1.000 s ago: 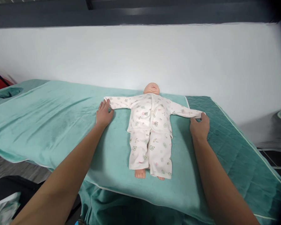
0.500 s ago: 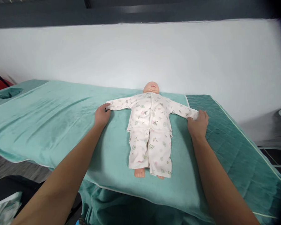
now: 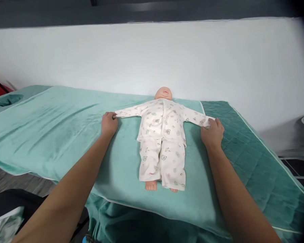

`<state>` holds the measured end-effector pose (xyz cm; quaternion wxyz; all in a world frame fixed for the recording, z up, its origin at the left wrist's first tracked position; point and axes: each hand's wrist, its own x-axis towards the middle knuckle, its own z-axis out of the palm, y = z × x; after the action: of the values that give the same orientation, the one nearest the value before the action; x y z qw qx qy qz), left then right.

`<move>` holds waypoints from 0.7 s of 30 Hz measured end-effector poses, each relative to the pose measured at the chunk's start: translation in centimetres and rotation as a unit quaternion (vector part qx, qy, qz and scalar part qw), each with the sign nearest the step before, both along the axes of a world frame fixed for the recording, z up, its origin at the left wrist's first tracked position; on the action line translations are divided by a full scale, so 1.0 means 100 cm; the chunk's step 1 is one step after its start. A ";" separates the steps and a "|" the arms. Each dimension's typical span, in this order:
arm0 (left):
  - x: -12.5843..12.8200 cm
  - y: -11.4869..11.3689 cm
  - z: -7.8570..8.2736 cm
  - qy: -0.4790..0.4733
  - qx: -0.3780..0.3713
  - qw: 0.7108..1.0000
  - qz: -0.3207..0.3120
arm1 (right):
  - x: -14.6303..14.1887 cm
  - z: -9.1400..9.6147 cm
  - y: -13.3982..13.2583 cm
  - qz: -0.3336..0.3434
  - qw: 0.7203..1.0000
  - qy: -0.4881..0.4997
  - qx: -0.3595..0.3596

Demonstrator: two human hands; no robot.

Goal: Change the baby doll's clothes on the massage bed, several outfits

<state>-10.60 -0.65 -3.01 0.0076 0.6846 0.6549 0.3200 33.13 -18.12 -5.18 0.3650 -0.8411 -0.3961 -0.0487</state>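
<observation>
A baby doll [image 3: 163,93] lies on its back on a light green cover [image 3: 73,128], its head toward the wall. It wears a white printed top [image 3: 155,123] and matching trousers [image 3: 173,162], with its feet showing below the hems. Both sleeves are stretched out sideways. My left hand [image 3: 109,124] is closed on the end of the sleeve on the left; something small and dark shows at its fingers. Closed on the other sleeve's cuff is my right hand [image 3: 212,133]. The doll's own hands are not visible.
A darker quilted green cover [image 3: 258,165] lies at the right, and the bed has a face hole [image 3: 8,100] at far left. Behind stands a white wall [image 3: 116,57]. A black chair [image 3: 22,199] with a printed white item is at lower left.
My right hand has shifted slightly inward along the sleeve, and its cuff is more bunched. The sleeve at my left hand looks flatter and pinched. The doll's body stays in place.
</observation>
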 end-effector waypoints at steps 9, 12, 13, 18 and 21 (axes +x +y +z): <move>0.000 -0.002 -0.001 -0.018 -0.001 1.000 0.007 | -0.028 0.013 -0.007 0.149 0.973 -0.060 0.167; 0.002 -0.004 0.000 -0.001 -0.003 1.000 0.016 | -0.077 0.032 -0.034 0.254 0.947 -0.016 0.198; 0.003 -0.005 0.000 0.008 -0.006 1.000 0.016 | -0.095 0.039 -0.048 0.278 0.939 -0.001 0.204; 0.006 -0.007 0.001 0.032 -0.018 0.999 0.017 | -0.172 0.055 -0.125 0.405 0.899 -0.011 0.168; 0.009 -0.008 0.002 0.034 -0.025 0.999 0.016 | -0.196 0.045 -0.154 0.408 0.907 -0.056 0.087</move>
<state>-9.73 -1.44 -2.85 -0.0027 0.6840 0.6736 0.2799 13.57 -33.55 -0.70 0.4020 -0.5666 -0.7189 0.0231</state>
